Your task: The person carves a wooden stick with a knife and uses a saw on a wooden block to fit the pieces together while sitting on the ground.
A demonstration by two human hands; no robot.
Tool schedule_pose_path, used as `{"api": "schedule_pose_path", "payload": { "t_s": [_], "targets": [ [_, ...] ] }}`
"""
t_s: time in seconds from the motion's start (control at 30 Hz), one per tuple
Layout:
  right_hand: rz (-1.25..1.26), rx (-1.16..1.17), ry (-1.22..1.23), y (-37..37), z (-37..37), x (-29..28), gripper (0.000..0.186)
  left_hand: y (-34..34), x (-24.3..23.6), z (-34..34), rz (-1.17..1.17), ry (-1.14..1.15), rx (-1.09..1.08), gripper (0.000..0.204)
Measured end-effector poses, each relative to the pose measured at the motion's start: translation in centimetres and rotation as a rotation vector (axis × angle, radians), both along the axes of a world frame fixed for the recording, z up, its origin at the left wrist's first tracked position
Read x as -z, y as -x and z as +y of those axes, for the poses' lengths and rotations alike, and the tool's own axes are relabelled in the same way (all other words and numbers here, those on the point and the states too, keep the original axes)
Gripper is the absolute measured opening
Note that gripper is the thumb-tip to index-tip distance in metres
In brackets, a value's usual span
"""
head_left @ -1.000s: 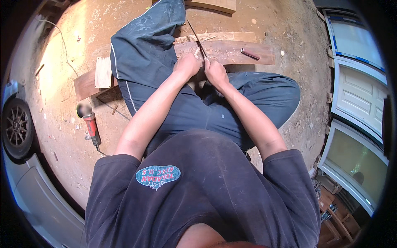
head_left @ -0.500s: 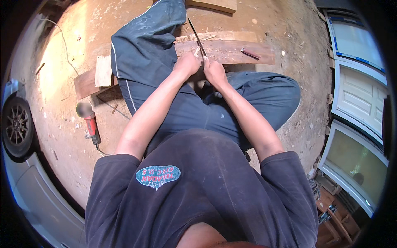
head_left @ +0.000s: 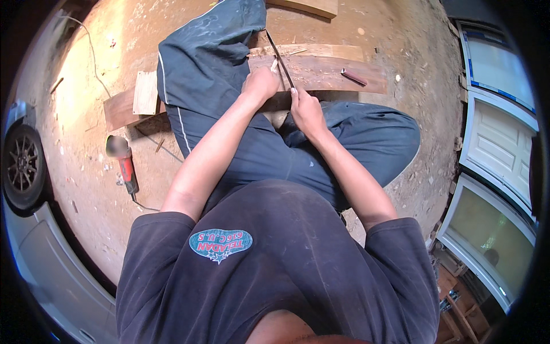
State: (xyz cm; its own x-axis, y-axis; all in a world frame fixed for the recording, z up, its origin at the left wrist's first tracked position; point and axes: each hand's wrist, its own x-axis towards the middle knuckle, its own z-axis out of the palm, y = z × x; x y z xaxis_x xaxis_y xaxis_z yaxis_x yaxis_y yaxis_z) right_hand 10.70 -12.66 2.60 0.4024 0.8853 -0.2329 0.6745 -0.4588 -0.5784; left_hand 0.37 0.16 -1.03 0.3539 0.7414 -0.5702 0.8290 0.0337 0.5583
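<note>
My left hand (head_left: pixel 260 83) is closed on a small pale piece of wood (head_left: pixel 274 65). My right hand (head_left: pixel 306 111), just right of it, grips the lower end of a long, thin dark blade (head_left: pixel 279 58), which slants up to the left past the piece. Beneath the blade lies a worn plank (head_left: pixel 319 75) with pale shavings and strips on it, lying crosswise between my bent legs. A short dark-red, narrow object (head_left: pixel 354 77) rests on the plank's right part.
A red angle grinder (head_left: pixel 126 171) with a cord lies left. Boards (head_left: pixel 116 114) lie by my left leg, another (head_left: pixel 301 7) at the top. A car wheel (head_left: pixel 23 166) is at the far left; white framed panels (head_left: pixel 495 143) stand right.
My right hand and the blade have shifted a little down and right, slightly farther from my left hand. The surrounding view has shifted slightly.
</note>
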Motion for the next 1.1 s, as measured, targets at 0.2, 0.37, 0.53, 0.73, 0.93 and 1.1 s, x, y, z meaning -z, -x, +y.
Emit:
{"api": "schedule_pose_path", "payload": {
  "t_s": [0.2,0.37,0.53,0.73,0.93,1.1],
  "targets": [
    [0.016,0.031,0.024,-0.2,0.0,0.0,0.035,0.1,-0.3,0.0,0.005,0.008,-0.003,0.042],
    [0.003,0.024,0.02,-0.7,-0.2,0.2,0.035,0.1,-0.7,0.1,0.008,0.0,0.019,0.042],
    [0.007,0.021,0.041,-0.6,0.1,-0.2,0.036,0.4,0.3,-0.1,-0.041,-0.101,0.03,0.043],
    [0.007,0.04,-0.012,-0.5,-0.1,-0.1,0.043,0.2,0.3,-0.2,-0.037,-0.107,0.016,0.043],
    [0.001,0.012,0.044,-0.2,0.2,-1.0,0.036,0.4,1.1,0.0,-0.027,-0.12,0.007,0.043],
    [-0.034,0.013,0.073,-0.5,-0.1,-0.2,0.037,0.2,0.0,0.3,0.006,-0.021,0.014,0.041]
  ]
}}
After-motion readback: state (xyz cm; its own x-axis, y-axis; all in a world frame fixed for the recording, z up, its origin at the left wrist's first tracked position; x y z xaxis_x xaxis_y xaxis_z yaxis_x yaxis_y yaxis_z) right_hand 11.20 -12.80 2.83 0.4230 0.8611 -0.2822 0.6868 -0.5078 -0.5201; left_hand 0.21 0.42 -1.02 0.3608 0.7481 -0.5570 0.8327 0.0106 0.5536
